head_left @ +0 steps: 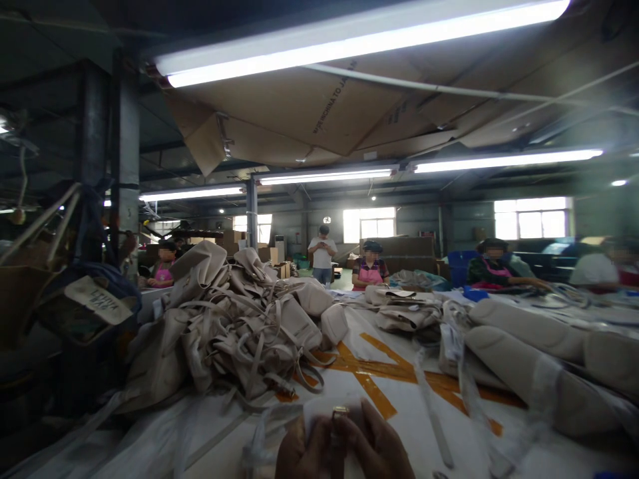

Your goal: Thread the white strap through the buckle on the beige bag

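- Head view: left hand (pixel 299 452) and right hand (pixel 372 446) meet at the bottom edge, both pinching a small brass-coloured metal buckle (pixel 340 414) above the white table (pixel 524 459).
- Buckle looks light, rigid, slippery; best held by its edges.
- Heap of beige fabric bags (pixel 234 326) lies beyond.

left hand (pixel 302 452) + right hand (pixel 372 442): pinching small metal buckle (pixel 340 414) | beige bag pile (pixel 234 326) behind
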`<action>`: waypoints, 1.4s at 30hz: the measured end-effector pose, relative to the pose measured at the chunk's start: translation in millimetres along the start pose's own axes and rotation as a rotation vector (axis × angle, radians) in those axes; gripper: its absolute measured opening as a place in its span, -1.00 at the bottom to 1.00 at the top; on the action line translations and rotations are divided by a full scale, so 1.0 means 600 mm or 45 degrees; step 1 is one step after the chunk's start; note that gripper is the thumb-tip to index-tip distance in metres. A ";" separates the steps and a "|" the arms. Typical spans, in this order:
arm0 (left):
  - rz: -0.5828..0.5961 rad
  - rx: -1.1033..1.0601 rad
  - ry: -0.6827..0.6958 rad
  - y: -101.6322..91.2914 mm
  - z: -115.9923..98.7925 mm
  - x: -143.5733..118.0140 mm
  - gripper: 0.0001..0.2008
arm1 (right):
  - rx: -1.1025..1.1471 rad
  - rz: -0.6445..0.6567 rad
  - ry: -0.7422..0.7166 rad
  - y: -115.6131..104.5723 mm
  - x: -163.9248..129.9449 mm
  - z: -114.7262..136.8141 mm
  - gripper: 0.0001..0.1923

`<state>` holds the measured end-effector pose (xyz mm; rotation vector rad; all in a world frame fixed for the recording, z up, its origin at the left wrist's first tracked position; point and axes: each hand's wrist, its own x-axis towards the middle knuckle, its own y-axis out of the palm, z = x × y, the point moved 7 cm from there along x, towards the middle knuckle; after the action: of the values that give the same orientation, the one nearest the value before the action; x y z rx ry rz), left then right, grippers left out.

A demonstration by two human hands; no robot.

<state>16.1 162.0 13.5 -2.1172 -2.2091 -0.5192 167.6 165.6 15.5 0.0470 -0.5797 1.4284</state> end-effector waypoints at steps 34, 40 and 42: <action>0.012 -0.319 -0.065 0.023 -0.004 -0.006 -0.43 | 1.212 0.502 0.374 0.024 -0.003 0.019 -0.55; 0.106 -0.029 0.047 0.033 0.004 -0.005 -0.41 | 0.918 0.572 0.210 0.025 0.019 0.019 -0.58; 0.089 0.253 0.150 0.028 -0.006 -0.003 -0.47 | 0.798 0.556 0.141 0.020 0.028 0.021 -0.58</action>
<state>32.1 159.7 20.1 -2.0006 -2.0241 -0.3906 152.5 178.6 29.3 0.3530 -0.0267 1.9824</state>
